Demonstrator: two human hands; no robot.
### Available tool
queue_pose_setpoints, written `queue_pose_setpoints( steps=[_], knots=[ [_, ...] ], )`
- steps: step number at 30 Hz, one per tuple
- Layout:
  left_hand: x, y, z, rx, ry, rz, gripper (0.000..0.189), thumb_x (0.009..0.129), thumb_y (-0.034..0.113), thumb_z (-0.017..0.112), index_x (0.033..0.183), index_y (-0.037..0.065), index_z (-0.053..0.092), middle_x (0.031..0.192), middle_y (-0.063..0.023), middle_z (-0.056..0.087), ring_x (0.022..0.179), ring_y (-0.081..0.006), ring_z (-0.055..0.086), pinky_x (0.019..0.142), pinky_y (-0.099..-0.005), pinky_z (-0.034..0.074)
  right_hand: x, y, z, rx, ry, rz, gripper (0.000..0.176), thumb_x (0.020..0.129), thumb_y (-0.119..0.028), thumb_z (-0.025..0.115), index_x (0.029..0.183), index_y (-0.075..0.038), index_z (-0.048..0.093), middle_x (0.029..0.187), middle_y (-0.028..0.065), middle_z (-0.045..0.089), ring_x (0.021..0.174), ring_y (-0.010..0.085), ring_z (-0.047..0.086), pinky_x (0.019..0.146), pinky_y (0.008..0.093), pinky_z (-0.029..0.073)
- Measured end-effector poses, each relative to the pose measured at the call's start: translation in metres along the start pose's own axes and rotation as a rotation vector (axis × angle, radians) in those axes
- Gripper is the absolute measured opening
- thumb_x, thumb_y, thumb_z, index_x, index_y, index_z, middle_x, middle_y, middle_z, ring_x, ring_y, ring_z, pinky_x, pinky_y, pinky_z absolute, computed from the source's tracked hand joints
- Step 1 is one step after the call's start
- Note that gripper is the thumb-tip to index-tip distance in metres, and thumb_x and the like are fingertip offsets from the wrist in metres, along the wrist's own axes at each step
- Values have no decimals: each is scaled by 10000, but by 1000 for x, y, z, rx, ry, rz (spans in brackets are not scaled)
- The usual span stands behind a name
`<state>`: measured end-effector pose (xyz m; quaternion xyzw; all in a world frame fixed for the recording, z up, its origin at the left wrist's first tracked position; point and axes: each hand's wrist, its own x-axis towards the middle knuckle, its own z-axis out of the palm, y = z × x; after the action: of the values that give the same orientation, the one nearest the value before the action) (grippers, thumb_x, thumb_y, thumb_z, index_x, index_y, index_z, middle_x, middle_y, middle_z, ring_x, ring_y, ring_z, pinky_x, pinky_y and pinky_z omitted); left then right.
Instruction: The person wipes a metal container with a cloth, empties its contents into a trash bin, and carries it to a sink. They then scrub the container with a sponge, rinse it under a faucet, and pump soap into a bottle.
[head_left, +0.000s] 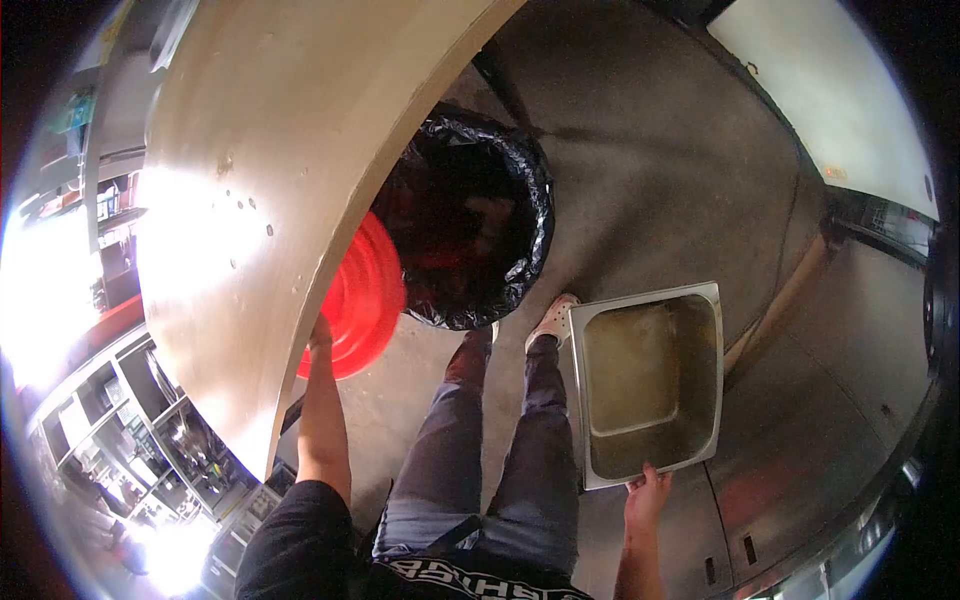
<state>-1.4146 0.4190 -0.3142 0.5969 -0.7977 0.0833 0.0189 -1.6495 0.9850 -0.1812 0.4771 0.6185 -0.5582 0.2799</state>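
Observation:
My right hand (648,488) grips the near rim of a deep rectangular metal pan (640,385), its thumb over the edge. The pan is tilted, its inside facing the camera, with no loose contents that I can make out. My left hand (320,335) is at the edge of a round red plastic lid or basin (365,300), partly under the pale board; its fingers are mostly hidden. Just beyond the red item stands a bin lined with a black bag (535,200), open at the top, its inside dark.
A large pale board or tabletop (270,130) with a curved-looking edge covers the upper left. Metal cabinets (820,400) line the right side. A white panel (830,90) is at the upper right. Shelving (130,430) stands at the lower left. My feet are on the floor between them.

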Motion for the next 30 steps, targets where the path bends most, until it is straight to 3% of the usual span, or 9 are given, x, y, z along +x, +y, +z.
queue_pose_setpoints(
  steps=[6,9,13,16,19,21,24,27,30],
  knots=[
    [-49,98,-16,1,-104,40,347,803,204,536,1047,-21,436,979,-214,469,947,-396,447,806,-482,342,13,8,-14,21,17,-12,478,758,-16,491,1205,-155,393,1092,39,515,908,180,531,755,352,442],
    [-48,159,-7,26,-311,182,365,779,286,553,1000,10,459,977,-148,479,979,-316,449,760,-520,329,16,8,-18,35,32,-45,452,754,-15,495,1176,-156,416,1049,30,533,865,163,538,705,329,449],
    [-43,201,27,-105,-229,186,384,769,297,566,1008,23,443,993,-122,465,1008,-288,445,777,-545,328,8,2,-15,159,-17,-17,494,763,-26,529,1215,-126,356,1059,75,493,898,208,521,700,357,443],
    [-40,221,22,-289,-535,-65,551,757,334,600,1145,18,368,1137,-144,420,1152,-295,378,958,-566,256,12,5,-26,165,41,-13,452,769,-14,526,1178,-96,354,1031,92,489,890,214,522,706,368,458],
    [-42,203,69,-377,-208,254,743,732,377,632,1268,2,279,1266,-191,347,1239,-319,291,1038,-461,227,12,-4,-35,206,72,-12,381,771,-8,529,1111,-71,367,1013,108,484,863,225,519,717,393,471],
    [-43,218,-1,-311,-294,126,909,657,417,694,1307,-17,231,1345,-227,267,1269,-342,235,1058,-402,215,5,-11,-32,254,63,-26,332,769,-9,536,1060,-59,384,1006,114,482,841,234,514,710,407,480],
    [-64,190,-30,-512,-396,259,728,748,301,627,1289,-32,270,1296,-239,335,1228,-361,291,1020,-424,260,-6,-22,-38,233,122,-31,337,770,-29,554,1066,-54,392,958,88,482,792,234,518,671,406,498],
    [-97,144,-34,-306,-576,467,687,772,297,583,1275,-56,277,1302,-261,319,1221,-379,288,1037,-432,220,-10,-20,-44,304,39,-147,450,772,-26,537,1173,-103,348,1122,109,449,924,245,513,747,410,476],
    [-118,132,-80,-251,-772,404,694,766,294,567,1275,-61,255,1296,-290,304,1226,-388,278,1031,-454,215,-27,-44,-29,306,163,-216,309,765,-37,563,1033,-45,409,932,91,494,764,209,520,611,375,531]
  ],
)
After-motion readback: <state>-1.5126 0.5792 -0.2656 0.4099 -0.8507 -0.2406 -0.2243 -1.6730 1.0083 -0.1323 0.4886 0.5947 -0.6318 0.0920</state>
